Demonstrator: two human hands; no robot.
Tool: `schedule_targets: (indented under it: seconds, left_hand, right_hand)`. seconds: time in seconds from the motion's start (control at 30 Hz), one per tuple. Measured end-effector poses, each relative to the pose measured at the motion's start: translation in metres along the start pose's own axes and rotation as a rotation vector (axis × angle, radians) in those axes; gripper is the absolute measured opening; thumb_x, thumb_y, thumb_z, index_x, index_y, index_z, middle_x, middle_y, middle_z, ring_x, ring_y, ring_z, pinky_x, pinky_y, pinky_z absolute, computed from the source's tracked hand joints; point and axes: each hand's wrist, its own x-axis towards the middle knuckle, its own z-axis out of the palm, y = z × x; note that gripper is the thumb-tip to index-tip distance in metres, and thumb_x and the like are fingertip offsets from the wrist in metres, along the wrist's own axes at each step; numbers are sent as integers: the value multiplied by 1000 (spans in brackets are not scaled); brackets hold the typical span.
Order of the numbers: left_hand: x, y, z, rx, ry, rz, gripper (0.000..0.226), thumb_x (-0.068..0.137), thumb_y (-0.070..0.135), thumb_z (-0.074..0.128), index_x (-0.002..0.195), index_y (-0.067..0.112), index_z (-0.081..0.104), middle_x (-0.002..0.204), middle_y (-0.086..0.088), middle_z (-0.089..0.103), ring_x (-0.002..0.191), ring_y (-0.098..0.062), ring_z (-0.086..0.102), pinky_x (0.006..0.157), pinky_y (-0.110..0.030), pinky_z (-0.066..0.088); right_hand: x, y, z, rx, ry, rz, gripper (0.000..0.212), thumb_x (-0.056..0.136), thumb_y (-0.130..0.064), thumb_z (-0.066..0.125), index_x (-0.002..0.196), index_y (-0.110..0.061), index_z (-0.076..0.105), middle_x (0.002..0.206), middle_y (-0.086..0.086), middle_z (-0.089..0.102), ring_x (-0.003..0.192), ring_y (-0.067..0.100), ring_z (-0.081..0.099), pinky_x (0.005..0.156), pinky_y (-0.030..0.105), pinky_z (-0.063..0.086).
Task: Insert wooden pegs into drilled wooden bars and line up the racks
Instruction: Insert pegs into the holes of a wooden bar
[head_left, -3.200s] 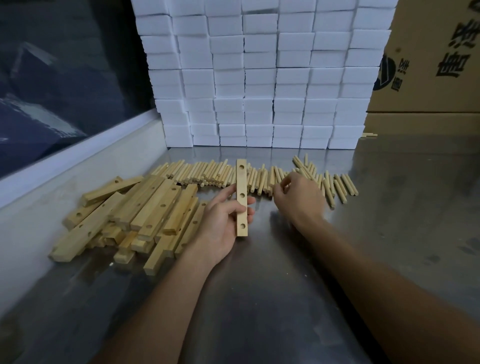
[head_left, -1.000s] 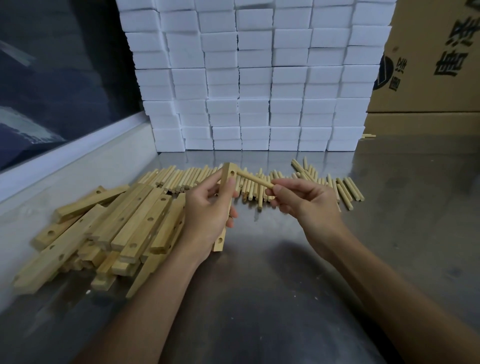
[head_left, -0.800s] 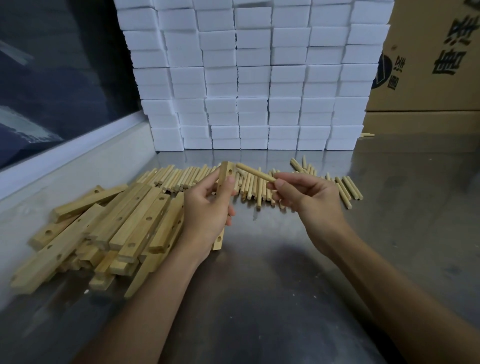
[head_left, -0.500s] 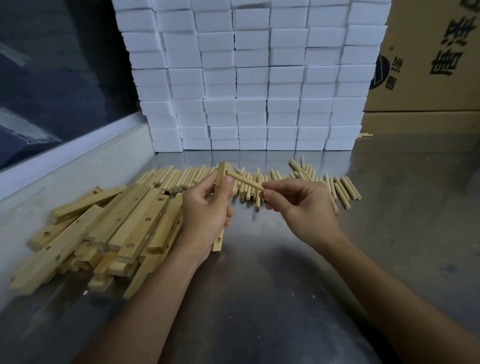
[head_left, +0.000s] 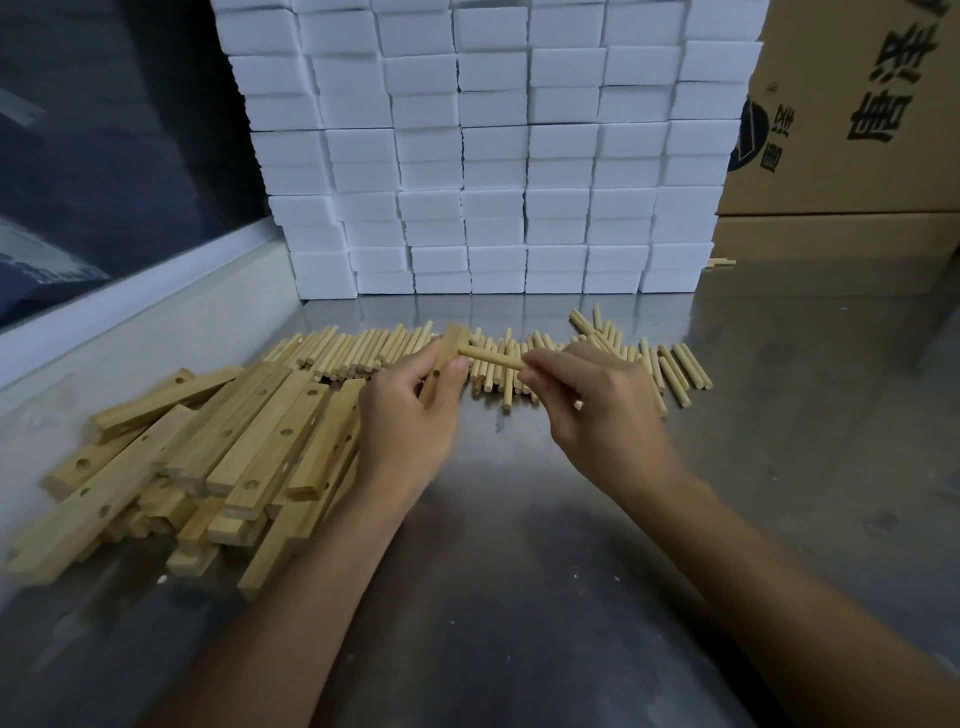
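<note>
Near the middle of the frame the left hand (head_left: 410, 415) grips a drilled bar (head_left: 445, 358) held upright, while the right hand (head_left: 597, 410) pinches a peg (head_left: 488, 357) whose tip sits at the bar's top hole, and a second peg seems tucked in that hand. The task looks barely begun: no finished rack shows anywhere. A heap of bars (head_left: 208, 457) waits at the left and a row of loose pegs (head_left: 571, 353) lies beyond the hands, before the white blocks (head_left: 493, 156).
</note>
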Motion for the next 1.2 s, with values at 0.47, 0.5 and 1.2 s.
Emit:
schedule_targets:
  seconds: [0.47,0.5,1.2]
  left_hand:
    - [-3,0,1,160,-67,197,15,94,15,64,84,5,68,52,15,32,50,0,39,50,-11,28]
    - [-4,-1,2,154,-76,184,19,95,16,64,79,6,65,51,14,30,49,-3,36,48,-14,27]
    - [-1,-11,4,241,-161,100,30,97,25,59,72,10,55,53,5,40,51,-12,33,48,-25,24]
  right_hand:
    - [-3,-24,3,-113,45,114,27,92,-16,49,75,-3,65,58,5,55,48,28,47,43,35,34]
    - [-3,-24,3,-120,28,132,29,93,-18,47,75,-3,64,58,3,52,48,27,45,44,34,32]
    - [-1,-20,10,-247,-304,235,16,93,-16,48,99,-14,63,77,5,66,66,28,58,60,36,47]
